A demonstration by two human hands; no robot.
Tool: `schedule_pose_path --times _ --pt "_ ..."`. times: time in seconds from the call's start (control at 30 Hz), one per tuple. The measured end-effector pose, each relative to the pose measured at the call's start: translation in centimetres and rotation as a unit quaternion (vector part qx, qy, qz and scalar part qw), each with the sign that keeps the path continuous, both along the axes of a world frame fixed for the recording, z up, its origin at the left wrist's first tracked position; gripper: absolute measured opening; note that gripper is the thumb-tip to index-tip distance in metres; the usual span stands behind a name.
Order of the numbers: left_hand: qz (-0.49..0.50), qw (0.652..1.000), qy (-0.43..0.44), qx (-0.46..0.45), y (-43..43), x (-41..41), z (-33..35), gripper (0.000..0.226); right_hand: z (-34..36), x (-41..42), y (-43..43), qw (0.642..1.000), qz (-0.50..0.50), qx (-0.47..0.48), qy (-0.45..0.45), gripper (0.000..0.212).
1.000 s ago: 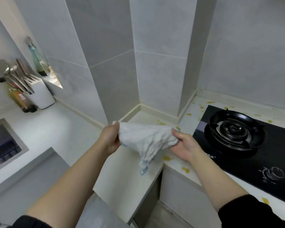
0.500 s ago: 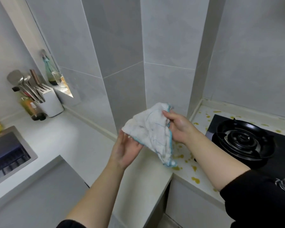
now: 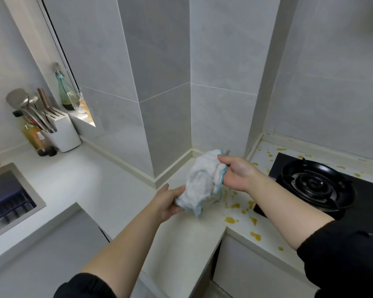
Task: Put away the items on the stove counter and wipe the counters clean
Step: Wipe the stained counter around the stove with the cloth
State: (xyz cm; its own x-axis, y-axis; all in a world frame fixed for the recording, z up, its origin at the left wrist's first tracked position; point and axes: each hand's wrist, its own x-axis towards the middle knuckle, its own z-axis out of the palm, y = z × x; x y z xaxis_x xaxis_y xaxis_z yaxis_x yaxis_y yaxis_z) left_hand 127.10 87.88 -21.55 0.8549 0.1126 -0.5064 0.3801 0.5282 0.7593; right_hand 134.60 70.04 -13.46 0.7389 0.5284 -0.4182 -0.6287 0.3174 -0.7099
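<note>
The cloth (image 3: 202, 183) has sunk lower and bunched up. The left hand's (image 3: 170, 201) fingers curl round its bottom end and the right hand's (image 3: 235, 173) fingers pinch its top. It hangs over the surface's (image 3: 181, 244) inner corner, probably being wadded to wipe the spots (image 3: 230, 220).

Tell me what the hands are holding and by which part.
Both hold one white cloth: the left hand grips its lower end, and the right hand grips its upper end at the blue-trimmed edge.

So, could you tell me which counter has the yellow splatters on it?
The stove counter, on the right around the black stove; the sink counter on the left shows none.
</note>
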Motion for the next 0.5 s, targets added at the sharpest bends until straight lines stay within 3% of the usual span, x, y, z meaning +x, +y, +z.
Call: schedule_pose_path --times 0.07,0.13,0.23,0.33,0.43,0.5 --pt "0.078 0.996 0.009 0.046 0.9 0.1 0.3 0.079 0.0 0.4 -1.0 0.997 -0.007 -0.072 -0.042 0.020" --pt "0.129 0.991 -0.022 0.041 2.8 0.2 1.1 0.061 -0.3 0.9 -2.4 0.979 -0.011 -0.185 -0.083 0.020" --pt "0.093 0.984 -0.050 0.142 4.6 -0.3 2.1 0.035 -1.3 1.4 -3.8 0.957 -0.041 -0.279 -0.072 0.028" --pt "0.088 0.969 -0.073 0.220 5.4 -0.3 2.6 0.028 -2.1 1.6 -4.1 0.946 -0.095 -0.303 -0.059 0.038" --pt "0.100 0.975 -0.094 0.174 6.2 -0.1 2.8 0.026 -2.8 1.6 -3.9 0.927 -0.139 -0.329 -0.113 0.052" --pt "0.087 0.983 -0.089 0.137 6.3 -0.1 2.9 0.028 -2.7 1.5 -3.5 0.919 -0.110 -0.337 -0.175 0.033"
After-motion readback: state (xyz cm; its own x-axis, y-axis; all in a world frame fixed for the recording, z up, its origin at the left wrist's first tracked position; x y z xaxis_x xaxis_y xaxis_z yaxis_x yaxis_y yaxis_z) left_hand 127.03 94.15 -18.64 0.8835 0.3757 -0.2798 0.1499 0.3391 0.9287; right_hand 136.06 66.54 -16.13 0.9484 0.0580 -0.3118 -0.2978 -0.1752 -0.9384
